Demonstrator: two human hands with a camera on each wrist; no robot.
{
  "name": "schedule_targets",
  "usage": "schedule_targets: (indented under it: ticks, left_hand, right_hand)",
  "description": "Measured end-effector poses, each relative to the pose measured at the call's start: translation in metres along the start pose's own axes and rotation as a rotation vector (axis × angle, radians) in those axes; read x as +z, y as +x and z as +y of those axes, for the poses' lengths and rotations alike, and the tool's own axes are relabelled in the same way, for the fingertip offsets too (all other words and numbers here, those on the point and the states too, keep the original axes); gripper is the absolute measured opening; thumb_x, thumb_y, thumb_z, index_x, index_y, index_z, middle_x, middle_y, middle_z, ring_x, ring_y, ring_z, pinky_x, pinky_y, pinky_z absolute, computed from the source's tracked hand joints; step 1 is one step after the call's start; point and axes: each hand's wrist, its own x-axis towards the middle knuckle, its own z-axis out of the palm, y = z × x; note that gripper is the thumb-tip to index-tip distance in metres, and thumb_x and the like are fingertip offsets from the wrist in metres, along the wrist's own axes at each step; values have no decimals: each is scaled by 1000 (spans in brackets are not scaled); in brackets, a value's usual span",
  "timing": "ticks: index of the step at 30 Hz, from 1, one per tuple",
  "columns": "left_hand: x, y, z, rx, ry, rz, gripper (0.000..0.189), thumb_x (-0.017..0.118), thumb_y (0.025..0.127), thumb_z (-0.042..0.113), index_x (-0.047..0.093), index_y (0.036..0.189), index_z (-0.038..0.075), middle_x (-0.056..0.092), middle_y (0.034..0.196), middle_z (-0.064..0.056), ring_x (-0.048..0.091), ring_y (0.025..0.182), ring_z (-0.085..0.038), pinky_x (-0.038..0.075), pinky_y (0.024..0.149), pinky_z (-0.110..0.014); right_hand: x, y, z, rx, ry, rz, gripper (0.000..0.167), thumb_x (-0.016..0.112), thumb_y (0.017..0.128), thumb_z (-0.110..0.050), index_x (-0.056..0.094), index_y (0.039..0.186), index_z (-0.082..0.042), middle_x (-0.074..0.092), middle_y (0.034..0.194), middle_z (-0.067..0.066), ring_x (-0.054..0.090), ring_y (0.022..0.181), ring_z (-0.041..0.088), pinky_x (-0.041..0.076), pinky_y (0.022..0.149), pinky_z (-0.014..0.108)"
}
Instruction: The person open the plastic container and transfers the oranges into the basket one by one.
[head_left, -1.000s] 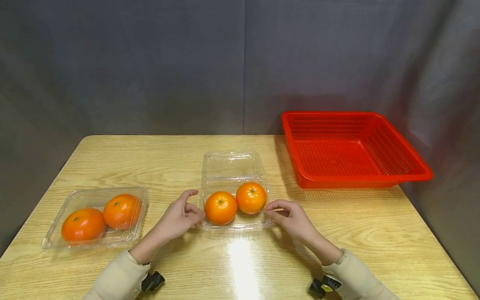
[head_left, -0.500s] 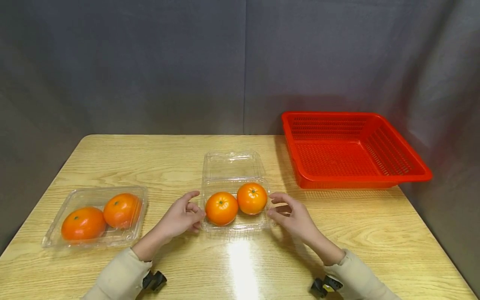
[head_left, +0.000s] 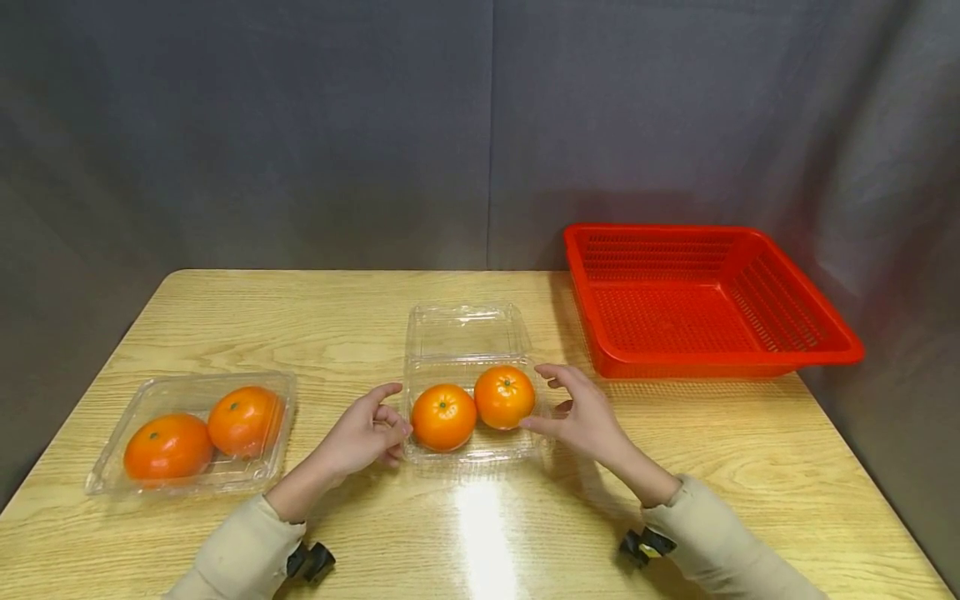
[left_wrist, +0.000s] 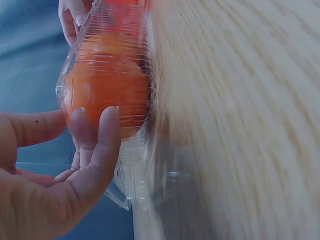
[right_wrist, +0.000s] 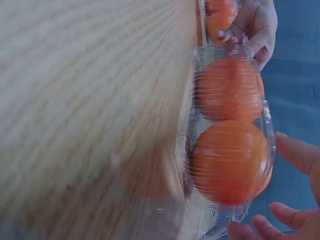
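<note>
A clear plastic clamshell container [head_left: 468, 454] stands on the table with its lid [head_left: 465, 329] laid back away from me. Inside it sit two oranges side by side, the left orange [head_left: 443, 417] slightly nearer than the right orange [head_left: 505, 397]. My left hand [head_left: 362, 433] pinches the container's left wall, thumb at the rim and fingers against the outside, as the left wrist view shows. At the right side, my right hand [head_left: 585, 417] has thumb and fingers spread beside the right orange. Its thumb tip reaches over the rim.
A second clear clamshell container [head_left: 262, 473], closed over two more oranges [head_left: 167, 447], rests at the left. The red plastic basket [head_left: 693, 367] stands at the back right of the wooden table [head_left: 337, 325]. Behind the table hangs a grey curtain [head_left: 300, 133].
My right hand has let go of the container's right side and spread its fingers, with the index finger moving back and the thumb inward over the rim. The left hand stays nearly still.
</note>
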Motion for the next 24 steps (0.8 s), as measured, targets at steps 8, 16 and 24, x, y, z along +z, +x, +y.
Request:
schedule_targets:
  ticks: [8, 16, 24]
  left_hand:
    - [0, 2, -4, 0, 1, -4, 60, 52, 88, -5, 20, 138, -9, 56, 87, -18, 55, 59, -18, 53, 57, -36]
    - [0, 1, -3, -2, 2, 0, 60, 52, 88, -5, 20, 139, -8, 56, 88, -19, 56, 59, -20, 53, 58, -37]
    - [-1, 0, -3, 6, -13, -17, 66, 53, 88, -5, 15, 141, -8, 54, 88, -17, 54, 59, -16, 54, 58, -37]
  right_hand:
    - [7, 10, 1, -55, -109, -15, 78, 87, 58, -23, 51, 124, -2, 52, 124, 14, 42, 115, 31, 44, 86, 45]
    - [15, 16, 4, -86, -175, -41, 80, 88, 54, -26, 53, 122, -3, 52, 124, 13, 36, 113, 29, 35, 90, 51]
    - [19, 18, 3, -77, -250, -53, 84, 88, 52, -31, 54, 122, -4, 52, 124, 13, 33, 110, 30, 30, 87, 50]
